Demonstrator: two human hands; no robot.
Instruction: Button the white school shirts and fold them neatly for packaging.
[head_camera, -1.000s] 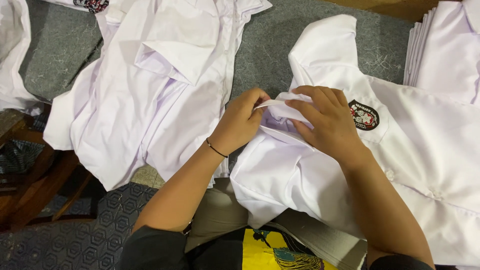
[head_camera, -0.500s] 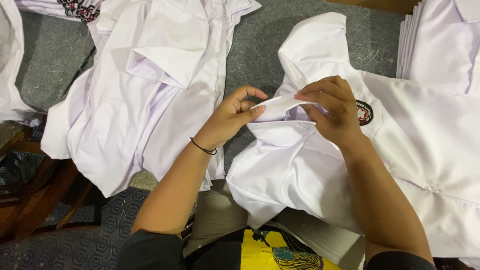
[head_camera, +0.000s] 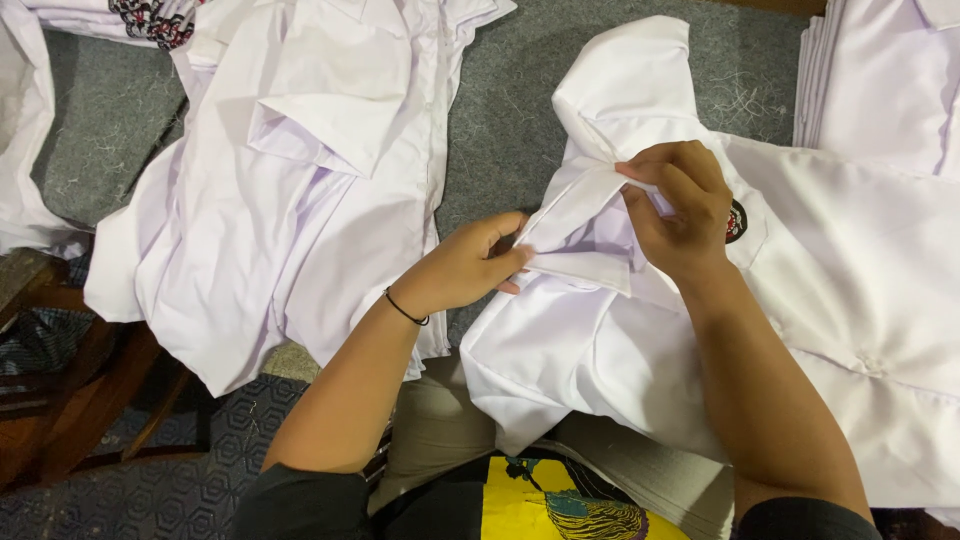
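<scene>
- Two hands on one white shirt (head_camera: 800, 300), spread over the right half of the frame; its collar (head_camera: 580, 225) runs diagonally, lower left to upper right, between them.
- Pile of white shirts (head_camera: 300, 170), upper left, untouched.
- Right hand (head_camera: 680, 205) pinches the collar's upper end shut.
- Left hand (head_camera: 465, 265), fingers closed on the lower end, now sits farther from the right; collar drawn longer than before.

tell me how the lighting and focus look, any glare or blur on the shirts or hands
Head view: soft, even light, sharp focus; the white shirt under both hands is bright, its folds readable; faint shadows beneath the left hand and right hand; no motion blur; the floor at lower left is dim.
</scene>
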